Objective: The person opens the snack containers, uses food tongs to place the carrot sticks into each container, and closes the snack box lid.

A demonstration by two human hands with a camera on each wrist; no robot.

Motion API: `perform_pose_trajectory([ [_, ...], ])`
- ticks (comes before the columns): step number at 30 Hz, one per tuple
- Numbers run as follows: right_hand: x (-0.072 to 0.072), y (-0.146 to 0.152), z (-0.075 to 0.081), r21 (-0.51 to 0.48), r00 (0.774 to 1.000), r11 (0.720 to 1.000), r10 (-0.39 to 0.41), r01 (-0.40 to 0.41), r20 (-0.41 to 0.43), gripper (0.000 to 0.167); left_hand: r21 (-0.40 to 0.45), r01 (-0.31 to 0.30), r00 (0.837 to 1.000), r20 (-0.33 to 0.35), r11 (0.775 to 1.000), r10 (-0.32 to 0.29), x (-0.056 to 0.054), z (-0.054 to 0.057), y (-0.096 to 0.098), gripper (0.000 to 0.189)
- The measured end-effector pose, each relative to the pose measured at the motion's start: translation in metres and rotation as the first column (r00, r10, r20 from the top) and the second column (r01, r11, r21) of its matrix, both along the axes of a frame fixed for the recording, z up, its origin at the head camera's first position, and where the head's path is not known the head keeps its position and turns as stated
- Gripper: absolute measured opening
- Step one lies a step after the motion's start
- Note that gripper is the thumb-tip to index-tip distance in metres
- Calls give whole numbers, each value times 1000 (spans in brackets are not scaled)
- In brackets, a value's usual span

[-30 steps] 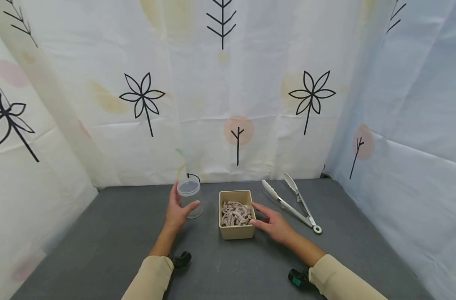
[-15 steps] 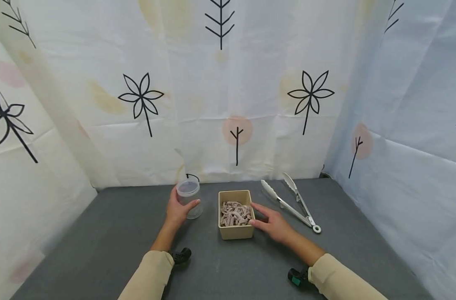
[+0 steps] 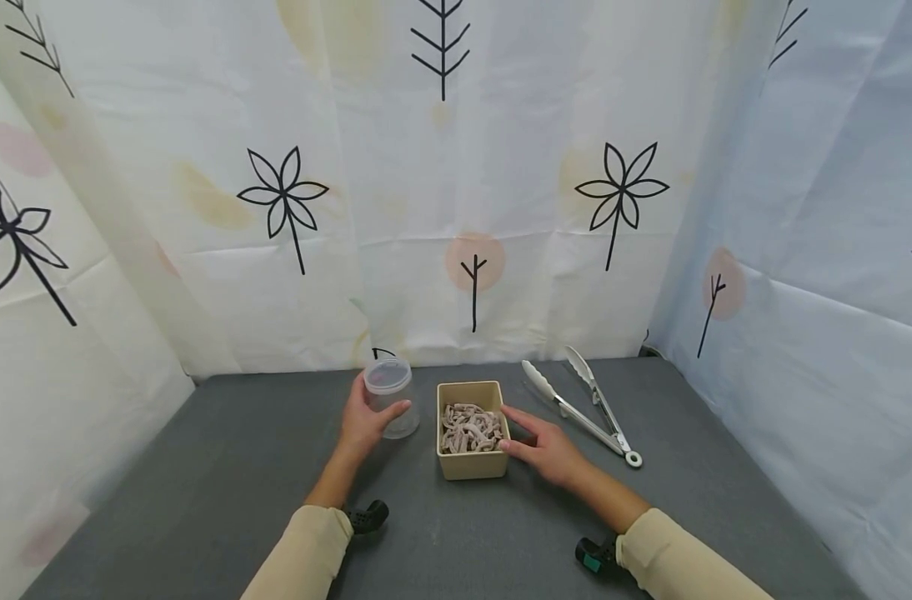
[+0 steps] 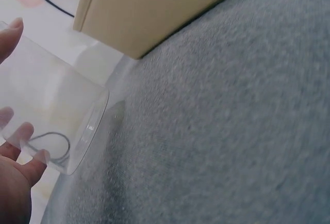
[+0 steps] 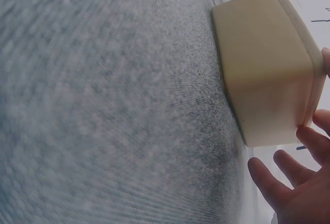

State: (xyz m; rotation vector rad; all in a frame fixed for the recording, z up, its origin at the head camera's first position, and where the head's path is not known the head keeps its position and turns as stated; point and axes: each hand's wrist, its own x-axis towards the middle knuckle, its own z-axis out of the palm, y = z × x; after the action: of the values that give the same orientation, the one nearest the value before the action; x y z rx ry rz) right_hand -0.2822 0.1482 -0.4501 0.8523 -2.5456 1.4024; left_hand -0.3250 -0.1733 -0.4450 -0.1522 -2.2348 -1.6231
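Toward the table's (image 3: 441, 542) back edge, the left hand (image 3: 360, 427) curls thumb and fingers round a clear jar (image 3: 402, 423). Right of it stands a beige tub (image 3: 474, 467), its right side touched by the right hand's (image 3: 552, 451) spread fingers; tongs (image 3: 591, 425) lie toward the back right corner.

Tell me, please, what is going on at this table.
A person's left hand holds a clear, round, plastic-looking jar just left of a beige, rectangular, plastic-looking box of greyish, curled pieces of unclear material. The right hand touches the box's right rim. Silvery metal tongs lie spread open farther right on the dark grey, cloth-textured tabletop. Jar and box do not touch.
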Motion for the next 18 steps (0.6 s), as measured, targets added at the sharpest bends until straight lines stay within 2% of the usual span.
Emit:
perform_pose_trajectory([
  [6, 2, -2, 2, -12, 1000, 1000, -3, 3, 5, 58, 21, 38, 999, 13, 999, -38, 3, 1, 6, 91],
  [8, 8, -4, 10, -14, 1000, 1000, -6, 6, 8, 56, 24, 58, 998, 1, 998, -58, 5, 1, 8, 90],
  [10, 15, -7, 19, -14, 1000, 1000, -4, 4, 5, 54, 20, 81, 997, -3, 997, -81, 15, 9, 12, 89],
  [13, 14, -7, 18, -5, 1000, 1000, -7, 7, 4, 54, 15, 106, 994, -15, 994, -105, 19, 9, 15, 89],
  [15, 9, -4, 11, -2, 1000, 1000, -5, 5, 4, 56, 22, 119, 993, -16, 993, -118, 20, 9, 16, 90],
  [17, 2, -2, 2, 0, 1000, 1000, -5, 5, 9, 58, 20, 123, 992, -32, 992, -122, 13, -1, 14, 92],
  [18, 2, -1, 3, -5, 1000, 1000, -2, 2, 17, 58, 16, 120, 992, -35, 993, -120, 13, -2, 14, 92],
])
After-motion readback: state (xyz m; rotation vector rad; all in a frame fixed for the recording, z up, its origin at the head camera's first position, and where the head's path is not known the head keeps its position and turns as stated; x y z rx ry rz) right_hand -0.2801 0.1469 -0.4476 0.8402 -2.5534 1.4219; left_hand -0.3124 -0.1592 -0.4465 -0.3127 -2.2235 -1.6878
